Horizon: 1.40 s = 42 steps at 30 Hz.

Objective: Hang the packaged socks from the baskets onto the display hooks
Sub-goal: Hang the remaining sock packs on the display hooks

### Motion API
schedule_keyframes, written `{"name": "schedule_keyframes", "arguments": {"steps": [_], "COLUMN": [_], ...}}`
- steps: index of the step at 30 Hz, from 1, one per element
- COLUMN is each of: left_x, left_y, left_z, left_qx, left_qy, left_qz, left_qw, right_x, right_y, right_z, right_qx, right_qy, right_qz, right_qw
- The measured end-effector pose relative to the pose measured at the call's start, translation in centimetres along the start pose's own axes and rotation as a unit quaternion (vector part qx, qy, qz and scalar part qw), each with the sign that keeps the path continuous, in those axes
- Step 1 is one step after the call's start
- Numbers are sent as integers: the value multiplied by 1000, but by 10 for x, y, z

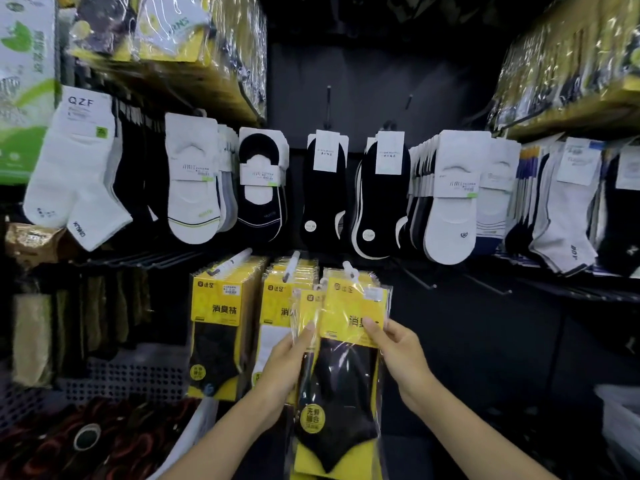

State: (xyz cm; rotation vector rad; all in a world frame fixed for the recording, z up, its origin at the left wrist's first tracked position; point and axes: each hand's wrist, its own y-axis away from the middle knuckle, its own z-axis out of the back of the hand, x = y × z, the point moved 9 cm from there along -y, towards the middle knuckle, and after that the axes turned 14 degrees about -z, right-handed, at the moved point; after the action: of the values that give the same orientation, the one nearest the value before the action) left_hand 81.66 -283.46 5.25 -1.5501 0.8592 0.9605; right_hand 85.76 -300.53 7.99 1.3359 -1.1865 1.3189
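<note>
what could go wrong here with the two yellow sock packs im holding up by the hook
Left hand and right hand pinch their glossy packs by the fingertips only, so one could slip and drop.
The right-hand pack has its top right at the hook tip; if the hole misses, the film could tear.
The left-hand pack overlaps the neighbouring row and might snag it.

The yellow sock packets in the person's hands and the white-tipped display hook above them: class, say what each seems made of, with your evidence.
Yellow sock packets: clear glossy plastic film over yellow printed card, going by the glare streaks and crinkled see-through edges. White-tipped display hook: the tip looks like smooth matte white plastic; the rod behind it is hidden.
</note>
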Motion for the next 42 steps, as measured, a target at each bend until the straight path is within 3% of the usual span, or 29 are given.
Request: {"name": "schedule_keyframes", "arguments": {"steps": [6,13,22,26,30,37,42], "left_x": [-8,-15,-10,-8,-4,0,-8], "left_y": [-1,-9,-19,-17,-14,-12,-10], "left_z": [35,72,73,72,67,26,8], "left_qx": [-58,-117,-111,-113,-114,-83,-79], "left_qy": [-35,-79,-85,-90,-64,-17,-38], "left_qz": [-52,-107,-90,-90,-88,-81,-100], "left_qw": [996,984,986,985,987,993,991], "right_x": [-12,9,-28,-60,-69,-34,-31], "right_y": [-12,-37,-84,-87,-72,-30,-18], "right_z": [38,22,10,28,54,-4,-3], "right_qx": [-60,-39,-75,-136,-229,-20,0], "right_qy": [-18,50,1,-32,-46,-2,-25], "right_qz": [-15,12,-82,-152,-129,-46,-28], "right_qw": [998,998,994,978,964,999,999]}}
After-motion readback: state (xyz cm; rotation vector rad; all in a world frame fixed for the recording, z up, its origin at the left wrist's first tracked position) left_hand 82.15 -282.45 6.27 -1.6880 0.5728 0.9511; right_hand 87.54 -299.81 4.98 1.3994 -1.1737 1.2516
